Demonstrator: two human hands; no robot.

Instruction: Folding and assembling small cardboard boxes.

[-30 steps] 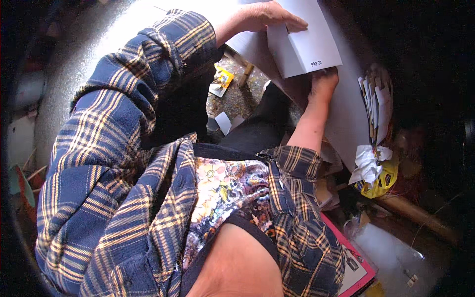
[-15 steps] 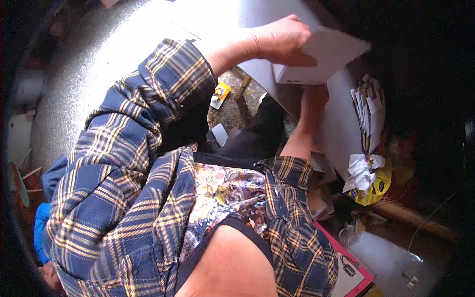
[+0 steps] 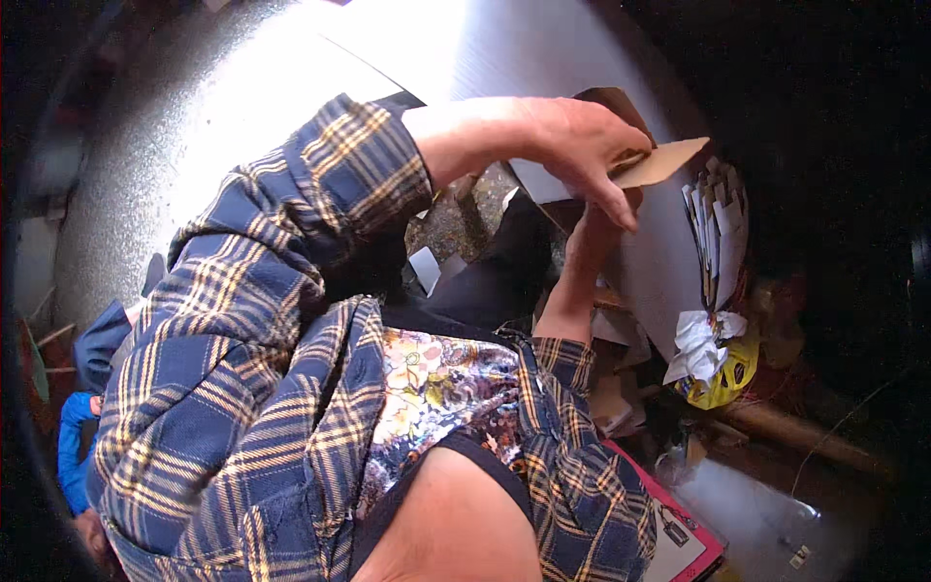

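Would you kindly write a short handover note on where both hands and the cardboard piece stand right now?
Left hand: on top of the cardboard piece, fingers curled over its brown flap, gripping it.
Right hand: raised beneath the same piece, mostly hidden by it; its grip cannot be made out.
Things: the cardboard piece is held up in front of the body, over a large grey sheet. A stack of flat white pieces stands to the right, with a yellow bundle below it.
Done: one flap stands out to the right, brown side showing.
Left: the piece is not yet set down.

A flat brown cardboard box (image 3: 652,165) sits under the left hand (image 3: 572,136); a pink-edged package (image 3: 690,545) lies well below both hands.
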